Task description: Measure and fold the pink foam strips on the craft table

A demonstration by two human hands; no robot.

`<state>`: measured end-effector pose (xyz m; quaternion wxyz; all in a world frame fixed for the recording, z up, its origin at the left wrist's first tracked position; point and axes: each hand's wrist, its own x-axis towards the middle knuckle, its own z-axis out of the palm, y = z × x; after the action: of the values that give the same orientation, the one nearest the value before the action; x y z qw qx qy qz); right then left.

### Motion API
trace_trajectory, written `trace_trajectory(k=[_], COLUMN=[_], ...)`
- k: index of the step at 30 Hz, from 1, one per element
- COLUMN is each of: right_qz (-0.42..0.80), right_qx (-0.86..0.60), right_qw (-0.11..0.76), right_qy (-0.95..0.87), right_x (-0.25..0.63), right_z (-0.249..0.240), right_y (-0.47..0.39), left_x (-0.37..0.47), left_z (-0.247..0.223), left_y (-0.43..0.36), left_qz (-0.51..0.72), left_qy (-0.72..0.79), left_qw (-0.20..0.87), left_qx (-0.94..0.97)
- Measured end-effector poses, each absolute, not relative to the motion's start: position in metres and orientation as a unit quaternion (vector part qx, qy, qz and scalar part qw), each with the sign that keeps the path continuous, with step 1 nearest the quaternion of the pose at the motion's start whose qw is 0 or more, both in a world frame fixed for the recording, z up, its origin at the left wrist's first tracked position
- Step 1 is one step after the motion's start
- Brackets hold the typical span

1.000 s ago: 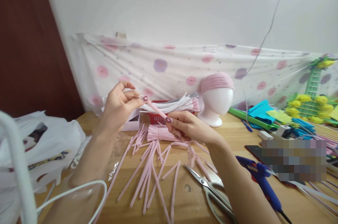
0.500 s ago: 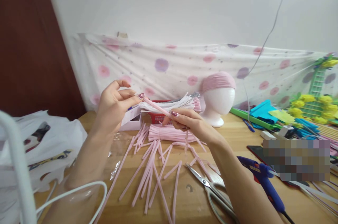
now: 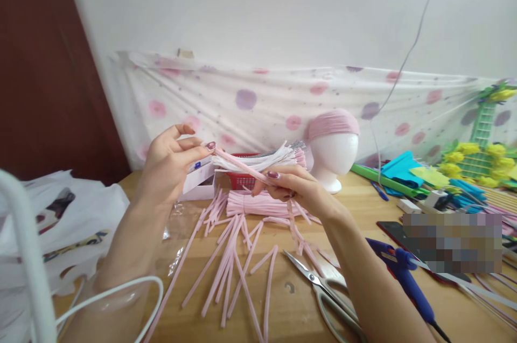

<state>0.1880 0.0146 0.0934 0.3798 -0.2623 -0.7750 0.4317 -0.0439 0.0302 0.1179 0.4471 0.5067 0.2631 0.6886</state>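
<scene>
A pink pipe cleaner [image 3: 240, 164] is stretched at a slant between my hands, above the table. My left hand [image 3: 172, 157] pinches its upper end between thumb and index finger, the other fingers loosely curled. Lower down, my right hand [image 3: 293, 181] grips the other end, with its fingers curled underneath. A thin pinkish strip [image 3: 294, 227] hangs below my right hand; whether the hand holds it I cannot tell. Loose pink pipe cleaners [image 3: 230, 262] fan out on the table below, in front of a tied pink bundle [image 3: 258, 203].
Scissors [image 3: 317, 281] and a blue glue gun [image 3: 404, 273] lie at the right. Behind stand a red basket [image 3: 242, 180] of white pipe cleaners and a foam head [image 3: 334, 154] with a pink band. A white plastic bag [image 3: 89, 214] and a white cable [image 3: 155, 281] are at the left.
My right hand has shifted slightly right and my left hand slightly left, drawing apart along the pink pipe cleaner. The hanging strip has swung a little to the right.
</scene>
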Motion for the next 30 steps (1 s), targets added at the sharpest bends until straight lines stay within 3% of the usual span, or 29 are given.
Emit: trace_trajectory(k=[10,30], right_qz=[0.337,0.352], right_qx=[-0.29,-0.268], right_qw=[0.398,0.403], right_qy=[-0.802,-0.801], right_x=[0.1844,0.1869], right_z=[0.0971,0.095], right_y=[0.0094,0.0121], left_x=[-0.0415,-0.0419], left_z=[0.1183,0.1173], left_y=[0.029,0.0337], left_qz=[0.693,0.704], left_qy=[0.272,0.282], left_qw=[0.452,0.423], left_qx=[0.492,0.496])
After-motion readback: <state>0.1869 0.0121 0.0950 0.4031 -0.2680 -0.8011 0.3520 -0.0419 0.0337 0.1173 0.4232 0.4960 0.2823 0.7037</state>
